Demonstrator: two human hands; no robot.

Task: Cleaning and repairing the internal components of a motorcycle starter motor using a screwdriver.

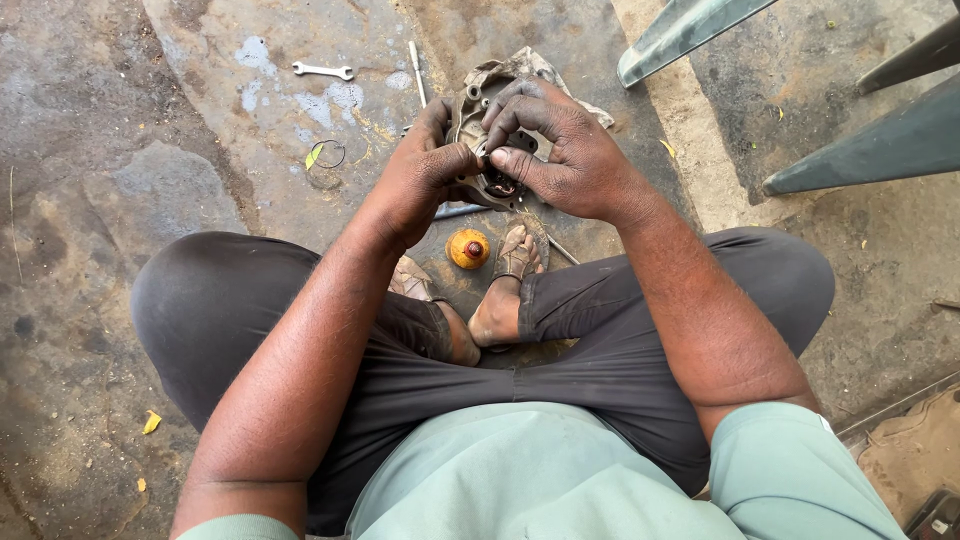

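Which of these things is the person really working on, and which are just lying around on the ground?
In use:
- round grey metal casing, held up by the left hand
- small dark part at its middle, pinched by the right hand

Lying about:
- silver spanner
- thin wire ring
- orange plastic cap
- crumpled grey rag
- thin metal rod

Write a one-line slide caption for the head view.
Seated cross-legged, left hand and right hand grip a greasy metal housing; a wrench lies on concrete.
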